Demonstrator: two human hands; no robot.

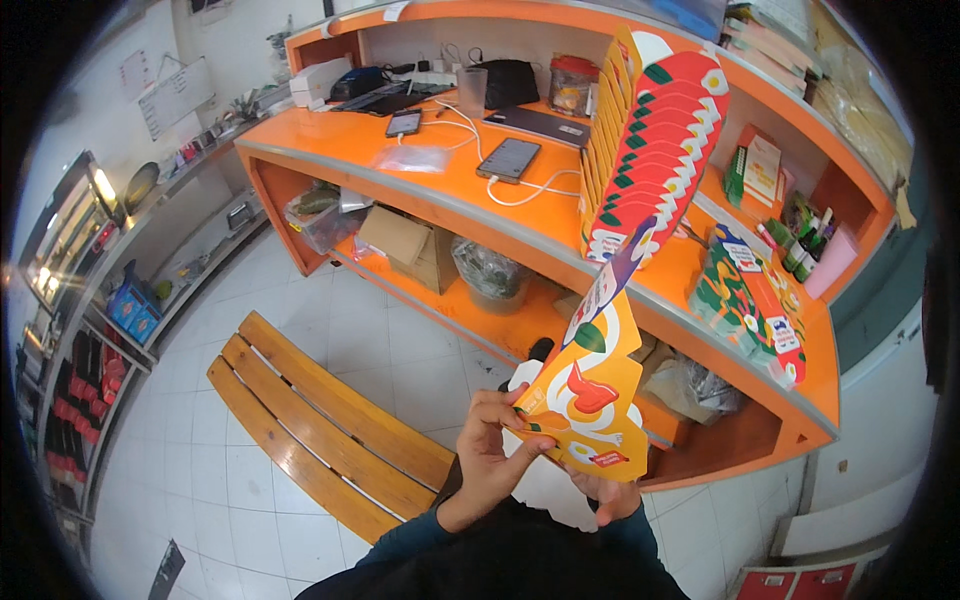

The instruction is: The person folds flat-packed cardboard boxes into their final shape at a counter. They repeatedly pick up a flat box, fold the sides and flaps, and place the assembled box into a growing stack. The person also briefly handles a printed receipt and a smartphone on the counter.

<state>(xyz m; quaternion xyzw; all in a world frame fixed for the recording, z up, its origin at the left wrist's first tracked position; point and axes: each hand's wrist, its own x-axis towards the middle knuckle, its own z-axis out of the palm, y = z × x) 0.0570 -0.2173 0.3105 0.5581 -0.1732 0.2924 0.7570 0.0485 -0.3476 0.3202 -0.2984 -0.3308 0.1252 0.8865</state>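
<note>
An orange printed cardboard food box (588, 385), partly folded with its flaps standing out, is held in front of my body. My left hand (497, 445) pinches its lower left edge between thumb and fingers. My right hand (606, 494) closes on its bottom corner, with some fingers hidden behind the card. On the counter beyond rises a tall stack of nested red and yellow boxes (655, 150). To the right of the stack lie printed flat box blanks (745, 300) in green, red and orange.
The orange counter (330, 150) carries a phone (509, 160) on a white cable, a second phone (404, 122), a closed laptop (540, 127) and a clear cup (472, 92). Bottles (808, 245) stand at its right end. Below are a carton (410, 250) and bags. A wooden bench (320, 430) sits at left.
</note>
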